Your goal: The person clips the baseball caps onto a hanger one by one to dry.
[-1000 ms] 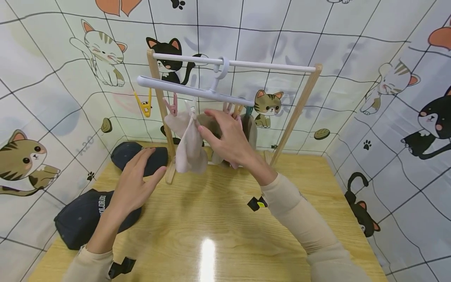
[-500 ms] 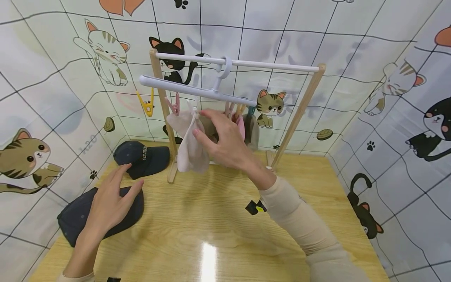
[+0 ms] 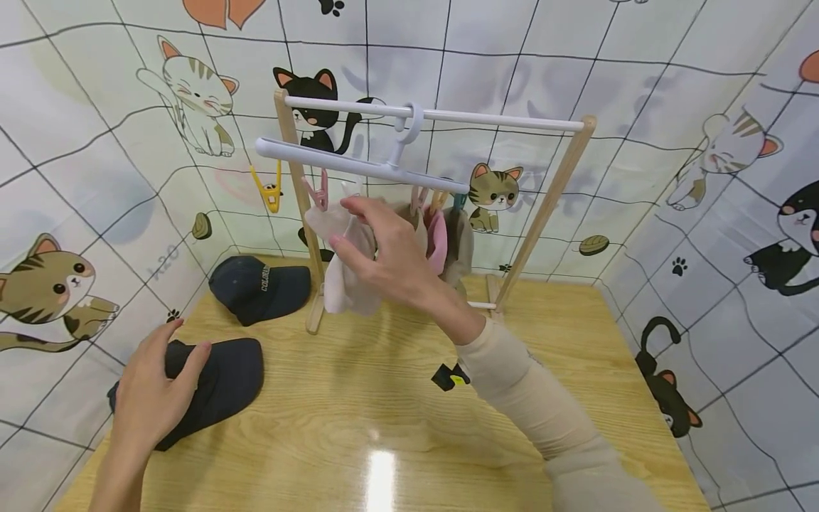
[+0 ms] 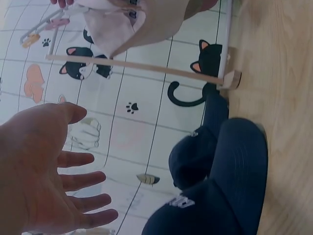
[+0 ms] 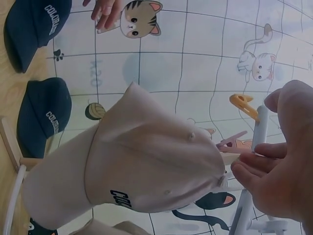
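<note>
Right beside a pale pink fabric cap with dark lettering (image 5: 156, 156), here's the right hand (image 3: 393, 259), grip released, thumb and fingers apart with nothing pinched between them; whether it brushes the cloth, I can't tell. The cap hangs just left of that palm, a pink plastic clip (image 3: 323, 199) at its edge and a white plastic clip (image 3: 352, 188) seemingly at its top. Above the knuckles runs the pale lilac plastic hanger (image 3: 365, 168), hooked on the wooden rack's white bar (image 3: 505, 121). Beyond the hand, bright pink cloth (image 3: 438, 242) and grey-brown cloth (image 3: 459, 242) are up too! So this side looks done. What's left? Farther out leftward, a yellow plastic clip (image 3: 273, 200) dangles gripping nothing, and low on the wooden table (image 3: 384, 398) sit two navy lettered caps (image 3: 233, 284), both unhung. The left hand (image 3: 150, 391) is over the nearer one, fingers extended, holding nothing.
</note>
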A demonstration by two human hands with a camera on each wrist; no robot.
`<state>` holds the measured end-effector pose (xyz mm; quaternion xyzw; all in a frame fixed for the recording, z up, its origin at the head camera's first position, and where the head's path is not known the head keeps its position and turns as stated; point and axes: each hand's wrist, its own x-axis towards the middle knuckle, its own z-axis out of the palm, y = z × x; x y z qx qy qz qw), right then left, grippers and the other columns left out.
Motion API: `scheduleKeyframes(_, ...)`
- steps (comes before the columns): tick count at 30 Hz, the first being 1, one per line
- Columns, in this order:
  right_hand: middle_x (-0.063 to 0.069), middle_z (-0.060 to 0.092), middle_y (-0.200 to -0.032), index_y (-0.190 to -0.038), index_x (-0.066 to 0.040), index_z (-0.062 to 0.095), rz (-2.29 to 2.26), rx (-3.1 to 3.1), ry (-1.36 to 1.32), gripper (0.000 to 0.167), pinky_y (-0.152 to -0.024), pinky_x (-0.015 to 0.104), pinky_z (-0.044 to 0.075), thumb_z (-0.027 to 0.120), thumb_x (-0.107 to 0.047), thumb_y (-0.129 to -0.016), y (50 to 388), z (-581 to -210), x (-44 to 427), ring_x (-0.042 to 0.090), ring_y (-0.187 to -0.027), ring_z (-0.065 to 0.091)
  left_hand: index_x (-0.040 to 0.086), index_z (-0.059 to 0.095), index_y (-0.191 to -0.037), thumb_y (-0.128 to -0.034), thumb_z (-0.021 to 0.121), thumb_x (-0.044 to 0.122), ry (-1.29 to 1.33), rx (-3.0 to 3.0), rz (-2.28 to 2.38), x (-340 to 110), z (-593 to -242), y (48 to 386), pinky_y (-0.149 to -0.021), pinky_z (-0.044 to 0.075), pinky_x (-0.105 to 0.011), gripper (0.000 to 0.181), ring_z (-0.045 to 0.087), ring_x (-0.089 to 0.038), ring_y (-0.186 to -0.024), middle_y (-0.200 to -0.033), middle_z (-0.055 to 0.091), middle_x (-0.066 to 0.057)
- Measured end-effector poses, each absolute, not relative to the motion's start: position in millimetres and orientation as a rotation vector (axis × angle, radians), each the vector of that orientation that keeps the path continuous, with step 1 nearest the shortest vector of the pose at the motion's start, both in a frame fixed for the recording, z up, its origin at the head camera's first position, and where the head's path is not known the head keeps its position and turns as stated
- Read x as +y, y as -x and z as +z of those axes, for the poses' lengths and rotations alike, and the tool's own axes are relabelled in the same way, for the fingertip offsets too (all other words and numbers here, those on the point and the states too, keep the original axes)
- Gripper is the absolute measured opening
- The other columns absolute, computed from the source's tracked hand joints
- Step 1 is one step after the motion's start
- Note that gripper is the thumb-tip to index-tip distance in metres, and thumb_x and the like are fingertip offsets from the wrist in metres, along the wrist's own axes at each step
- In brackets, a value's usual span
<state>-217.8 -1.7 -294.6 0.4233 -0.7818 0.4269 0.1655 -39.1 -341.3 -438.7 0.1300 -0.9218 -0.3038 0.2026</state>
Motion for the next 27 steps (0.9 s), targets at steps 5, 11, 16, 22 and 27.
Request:
scheduleKeyframes(5, 0.016, 0.070, -0.153, -0.155, 0.000, 0.061, 1.249, -2.234, -1.169, 0.057, -0.125, 0.036, 0.051, 0.069, -0.029, -0.107, 217.1, -291.7, -10.4, 0.029, -0.143, 0.067, -0.001, 0.044, -0.169, -0.1141, 0.061, 0.035, -0.455, -2.510, -0.808, -355.6, -445.3, 31.8, -0.123, 0.031, -0.084, 0.068, 0.042, -0.070, -0.153, -0.170, 0.045, -0.039)
scheduleKeyframes(11, 0.015, 0.068, -0.157, -0.158, -0.002, 0.058, 1.346, -2.281, -1.114, 0.058, -0.125, 0.032, 0.051, 0.069, -0.031, -0.108, 215.6, -286.4, -19.2, 0.027, -0.146, 0.067, -0.006, 0.040, -0.169, -0.1147, 0.056, 0.037, -0.658, -2.528, -0.786, -375.4, -450.9, 25.7, -0.129, 0.027, -0.081, 0.071, 0.035, -0.068, -0.158, -0.173, 0.039, -0.041)
scheduleKeyframes(16, 0.017, 0.068, -0.158, -0.159, -0.001, 0.057, 1.427, -2.300, -1.072, 0.060, -0.125, 0.030, 0.052, 0.068, -0.030, -0.108, 217.0, -282.9, -24.4, 0.028, -0.145, 0.068, -0.011, 0.032, -0.170, -0.1143, 0.053, 0.041, -0.803, -2.573, -0.812, -389.7, -457.1, 22.7, -0.134, 0.019, -0.080, 0.079, 0.025, -0.069, -0.163, -0.177, 0.028, -0.043)
scheduleKeyframes(22, 0.018, 0.066, -0.161, -0.160, 0.000, 0.055, 1.536, -2.320, -1.053, 0.061, -0.124, 0.026, 0.051, 0.067, -0.030, -0.109, 220.9, -280.7, -27.9, 0.028, -0.149, 0.066, -0.015, 0.023, -0.171, -0.1142, 0.048, 0.049, -0.981, -2.651, -0.834, -402.1, -461.1, 24.8, -0.132, 0.022, -0.079, 0.089, 0.024, -0.068, -0.163, -0.178, 0.023, -0.043)
scheduleKeyframes(27, 0.018, 0.061, -0.166, -0.164, -0.002, 0.051, 1.597, -2.347, -1.040, 0.063, -0.125, 0.026, 0.051, 0.066, -0.032, -0.110, 223.8, -278.8, -29.9, 0.027, -0.154, 0.063, -0.017, 0.018, -0.171, -0.1131, 0.044, 0.056, -1.114, -2.702, -0.862, -408.8, -464.4, 27.5, -0.131, 0.024, -0.079, 0.096, 0.026, -0.070, -0.160, -0.174, 0.026, -0.047)
